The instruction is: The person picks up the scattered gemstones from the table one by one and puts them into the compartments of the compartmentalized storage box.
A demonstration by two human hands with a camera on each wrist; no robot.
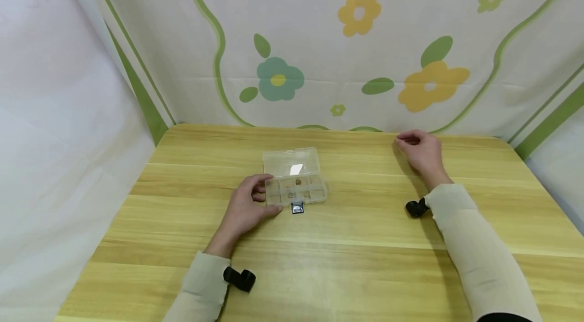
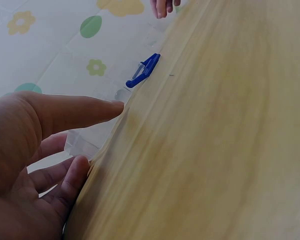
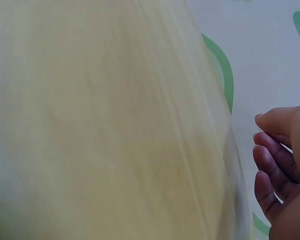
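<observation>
A clear plastic compartment box (image 1: 318,194) lies on the table with its lid (image 1: 283,164) folded back. Small brownish pieces (image 1: 298,182) sit in several of its compartments; their kind is too small to tell. At the box's front edge a blue latch (image 1: 297,208) hangs open. My left hand (image 1: 244,208) holds the box's left end, thumb (image 2: 85,112) at the front and the fingers on the side and back. Far to the right, my right hand (image 1: 424,154) is near the table's back edge, its fingers loosely bent, with nothing visible in them.
The wooden table (image 1: 347,271) spreads under both arms. Behind it hangs a white cloth (image 1: 319,18) with printed flowers, close to the back edge. Another white cloth (image 1: 64,134) hangs along the left side. Each wrist carries a small black camera (image 1: 240,279).
</observation>
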